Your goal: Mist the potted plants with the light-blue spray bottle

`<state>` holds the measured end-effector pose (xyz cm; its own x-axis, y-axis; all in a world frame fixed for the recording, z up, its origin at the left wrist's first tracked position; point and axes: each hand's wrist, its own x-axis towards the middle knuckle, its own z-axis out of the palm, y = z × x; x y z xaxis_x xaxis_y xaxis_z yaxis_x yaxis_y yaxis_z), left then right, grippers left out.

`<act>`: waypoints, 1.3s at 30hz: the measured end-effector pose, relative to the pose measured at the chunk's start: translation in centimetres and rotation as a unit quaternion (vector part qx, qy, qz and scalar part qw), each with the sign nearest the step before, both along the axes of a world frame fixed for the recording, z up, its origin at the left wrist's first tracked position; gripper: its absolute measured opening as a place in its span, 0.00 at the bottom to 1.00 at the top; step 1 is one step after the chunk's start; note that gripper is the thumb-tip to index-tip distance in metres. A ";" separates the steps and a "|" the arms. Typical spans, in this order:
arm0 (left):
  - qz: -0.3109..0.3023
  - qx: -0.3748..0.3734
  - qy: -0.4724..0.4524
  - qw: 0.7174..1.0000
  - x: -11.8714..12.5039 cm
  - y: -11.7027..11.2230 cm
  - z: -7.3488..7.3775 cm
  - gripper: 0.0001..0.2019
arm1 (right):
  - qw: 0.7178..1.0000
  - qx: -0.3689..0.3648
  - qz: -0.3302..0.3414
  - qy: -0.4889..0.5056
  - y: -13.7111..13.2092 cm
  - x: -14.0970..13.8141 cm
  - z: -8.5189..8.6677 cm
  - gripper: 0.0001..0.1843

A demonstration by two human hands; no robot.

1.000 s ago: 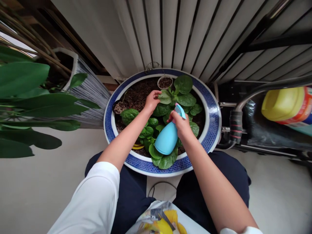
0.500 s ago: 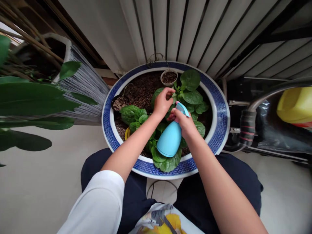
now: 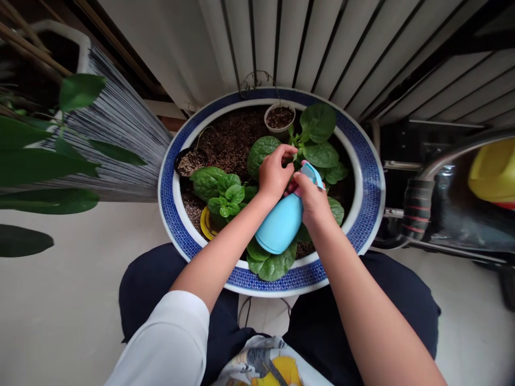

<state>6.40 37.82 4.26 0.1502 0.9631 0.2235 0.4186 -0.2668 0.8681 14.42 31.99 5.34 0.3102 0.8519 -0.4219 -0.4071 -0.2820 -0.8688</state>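
Leftward in the earlier views, up by the small white pot (image 3: 279,116), the left hand (image 3: 274,174) has since drawn back toward the middle of the planter (image 3: 364,214) and closed in on the right hand (image 3: 311,201), so that the two now sit just beside each other, nearly touching; the view itself has also tipped nearer, and the blue-patterned rim fills more of the picture. The left hand is curled narrow, its fingertips (image 3: 290,155) pinched at the edge of a broad green leaf (image 3: 260,153) where it meets the stems; whether it grips the blade or a stem beneath I cannot tell. The right hand is wrapped around the neck of the light blue spray bottle (image 3: 279,228), which hangs tilted over the lower leaves with its round body toward the person and its nozzle (image 3: 314,174) pointing into the cluster; the trigger finger is hidden. Judging by this, the work has passed from the back of the planter to the central plant, with the held leaf right in front of the nozzle; dark soil (image 3: 233,139), a small dark pot (image 3: 191,161) and a yellow dish (image 3: 204,225) lie to the left, well apart from both hands.
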 end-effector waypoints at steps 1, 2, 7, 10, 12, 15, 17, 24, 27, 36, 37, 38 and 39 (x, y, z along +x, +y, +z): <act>0.000 0.000 -0.001 1.000 0.0 0.0 0.0 0.16 | 1.000 0.004 0.001 -0.001 0.0 0.0 -0.1 0.33; 0.000 0.000 -0.001 1.000 0.0 -0.1 -0.1 0.16 | 1.000 0.010 0.001 -0.005 0.1 0.1 -0.2 0.33; 0.008 0.000 0.011 1.000 -0.2 -0.1 -0.1 0.15 | 0.999 0.024 0.002 -0.042 0.1 0.3 -0.6 0.31; 0.009 -0.002 0.025 1.000 -0.2 -0.3 0.1 0.14 | 0.999 0.016 0.004 -0.052 0.0 0.2 -0.6 0.30; 0.005 -0.004 0.030 1.000 -0.1 -0.4 0.3 0.14 | 0.998 0.017 0.003 -0.054 0.0 0.2 -0.4 0.28; 0.000 -0.008 0.027 1.000 0.0 -0.5 0.3 0.15 | 0.998 0.028 0.009 -0.058 -0.1 0.2 -0.3 0.25; -0.002 -0.008 0.023 1.000 0.0 -0.4 0.2 0.15 | 0.997 0.036 0.020 -0.070 0.0 0.3 -0.5 0.23; 0.001 -0.012 0.024 1.000 -0.3 -0.1 0.1 0.16 | 0.996 0.030 0.028 -0.077 0.0 0.4 -0.8 0.25; -0.006 -0.014 0.025 1.000 -0.3 -0.3 0.3 0.16 | 0.998 0.012 0.019 -0.055 -0.1 0.1 -0.4 0.23; -0.013 -0.006 0.038 0.999 -0.7 -0.1 0.4 0.17 | 0.997 0.034 0.047 -0.048 0.1 0.2 -0.4 0.25; -0.021 -0.007 0.039 0.999 -0.8 0.0 0.3 0.17 | 0.997 0.028 0.051 -0.050 0.0 0.3 -0.4 0.24; -0.028 -0.007 0.039 0.999 -0.9 0.0 0.3 0.18 | 0.997 0.021 0.050 -0.050 0.0 0.3 -0.4 0.23; -0.032 -0.008 0.038 0.999 -0.9 0.1 0.3 0.17 | 0.998 0.015 0.043 -0.049 0.0 0.3 -0.4 0.23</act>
